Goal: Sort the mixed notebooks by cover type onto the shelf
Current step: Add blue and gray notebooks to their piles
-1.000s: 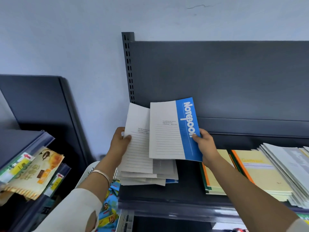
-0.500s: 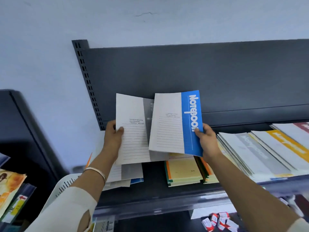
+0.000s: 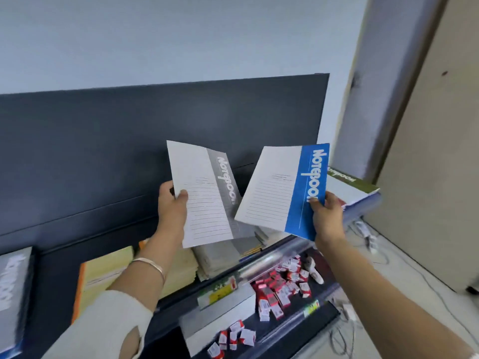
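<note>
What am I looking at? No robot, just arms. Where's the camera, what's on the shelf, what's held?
No machine here: a person works with bare hands, and the single camera sits on their head, looking forward and down, so the arms enter from below. The left hand grips a white notebook with a grey title stripe; the right hand grips a white notebook with a blue title stripe. Both are held above the dark metal shelf. On it lie a stack of yellow notebooks with an orange spine, a grey-covered stack under the held ones, a grey notebook at far left and a green-striped notebook at the right end. Small red-and-white packets lie on the lower shelf.
</note>
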`<state>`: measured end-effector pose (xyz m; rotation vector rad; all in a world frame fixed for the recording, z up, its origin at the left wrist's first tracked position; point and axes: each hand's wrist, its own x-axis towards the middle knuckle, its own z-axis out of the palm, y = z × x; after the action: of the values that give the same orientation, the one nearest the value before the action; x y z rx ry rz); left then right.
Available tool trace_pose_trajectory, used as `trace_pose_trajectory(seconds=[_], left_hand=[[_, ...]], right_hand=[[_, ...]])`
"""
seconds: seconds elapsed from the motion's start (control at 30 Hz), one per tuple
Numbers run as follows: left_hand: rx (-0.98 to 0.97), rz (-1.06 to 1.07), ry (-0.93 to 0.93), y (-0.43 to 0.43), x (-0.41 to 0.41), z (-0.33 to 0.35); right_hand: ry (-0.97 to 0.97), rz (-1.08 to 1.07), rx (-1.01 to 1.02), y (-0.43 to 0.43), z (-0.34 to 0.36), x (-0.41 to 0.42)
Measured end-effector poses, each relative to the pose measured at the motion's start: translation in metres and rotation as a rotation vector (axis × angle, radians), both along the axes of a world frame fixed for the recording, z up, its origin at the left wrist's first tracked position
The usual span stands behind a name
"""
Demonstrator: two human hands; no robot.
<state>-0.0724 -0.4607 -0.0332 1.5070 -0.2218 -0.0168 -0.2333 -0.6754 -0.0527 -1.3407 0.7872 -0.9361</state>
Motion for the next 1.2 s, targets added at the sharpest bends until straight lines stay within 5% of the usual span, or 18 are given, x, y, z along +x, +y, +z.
trace_pose_trajectory(seconds=[0.27,0.57,1.2], left_hand=[[-0.052,-0.168,0.009,-0.137,-0.032,0.010],[-0.037,-0.279,0.157,-0.268,0.007,-0.007],[0.217,-0.310,0.070,-0.381,0.085,-0.044]], right_hand=[[-0.042,-0.201,-0.057,-0.101,0.011,-0.069],[0.007,-0.324,0.094,-0.204,-0.015,-0.032],[0.158,-0.069,0.128,-0.348,-0.031,0.088]])
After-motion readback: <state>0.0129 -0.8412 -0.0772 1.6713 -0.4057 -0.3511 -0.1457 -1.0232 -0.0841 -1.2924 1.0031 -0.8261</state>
